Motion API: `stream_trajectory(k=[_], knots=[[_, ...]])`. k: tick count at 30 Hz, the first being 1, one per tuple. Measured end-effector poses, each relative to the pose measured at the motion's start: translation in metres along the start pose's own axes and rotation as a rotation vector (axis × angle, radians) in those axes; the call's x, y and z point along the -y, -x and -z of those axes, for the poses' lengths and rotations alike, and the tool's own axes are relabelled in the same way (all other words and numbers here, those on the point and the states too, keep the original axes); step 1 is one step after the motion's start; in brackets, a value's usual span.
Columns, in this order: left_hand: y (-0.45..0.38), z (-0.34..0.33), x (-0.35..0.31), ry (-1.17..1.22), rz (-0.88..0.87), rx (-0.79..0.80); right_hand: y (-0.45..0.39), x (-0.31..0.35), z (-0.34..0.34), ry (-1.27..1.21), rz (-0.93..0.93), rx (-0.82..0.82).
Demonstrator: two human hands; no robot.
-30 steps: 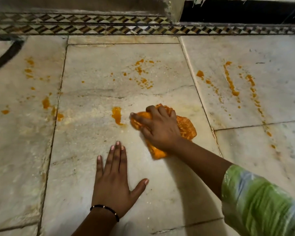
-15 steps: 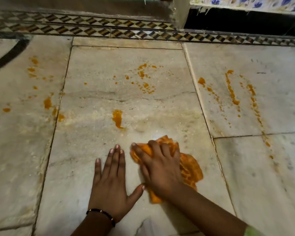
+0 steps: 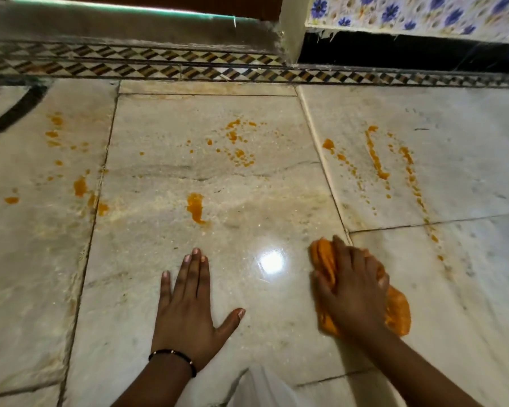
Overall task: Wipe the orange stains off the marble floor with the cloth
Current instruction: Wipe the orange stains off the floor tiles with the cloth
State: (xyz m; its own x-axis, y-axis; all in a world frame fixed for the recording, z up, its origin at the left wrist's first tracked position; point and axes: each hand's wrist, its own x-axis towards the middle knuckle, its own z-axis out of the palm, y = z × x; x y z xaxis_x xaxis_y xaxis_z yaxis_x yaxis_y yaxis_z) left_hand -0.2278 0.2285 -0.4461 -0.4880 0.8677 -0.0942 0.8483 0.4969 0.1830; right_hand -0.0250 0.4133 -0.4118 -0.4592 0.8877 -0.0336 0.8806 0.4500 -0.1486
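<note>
Your right hand (image 3: 351, 289), pressed flat on the cloth (image 3: 395, 311), has swept from centre to lower right, left hand (image 3: 188, 308) splayed empty on the floor (image 3: 467, 289), leaving the central stain (image 3: 195, 207) unwiped.

A patterned border strip (image 3: 165, 67) of dark and pale diamonds runs along the far edge, under a worn stone step (image 3: 124, 27). To the right, blue-flowered wall tiles (image 3: 423, 13) sit above a black skirting band (image 3: 409, 52).
</note>
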Motion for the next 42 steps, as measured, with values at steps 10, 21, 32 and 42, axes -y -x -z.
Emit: stream_trajectory(k=[10, 21, 32, 42], knots=[[0.000, -0.002, 0.002, -0.017, 0.010, -0.004, 0.009, 0.000, 0.101, -1.417, -0.041, 0.381], [0.000, 0.014, -0.063, 0.069, -0.238, 0.007, -0.020, -0.130, 0.058, -0.749, -0.731, -0.307], [-0.032, 0.006, -0.094, 0.054, -0.283, 0.025, -0.084, -0.006, 0.012, 0.084, -0.025, 0.170], [-0.108, -0.006, -0.124, -0.019, -0.397, 0.015, -0.010, -0.176, 0.027, 0.061, 0.358, 0.139]])
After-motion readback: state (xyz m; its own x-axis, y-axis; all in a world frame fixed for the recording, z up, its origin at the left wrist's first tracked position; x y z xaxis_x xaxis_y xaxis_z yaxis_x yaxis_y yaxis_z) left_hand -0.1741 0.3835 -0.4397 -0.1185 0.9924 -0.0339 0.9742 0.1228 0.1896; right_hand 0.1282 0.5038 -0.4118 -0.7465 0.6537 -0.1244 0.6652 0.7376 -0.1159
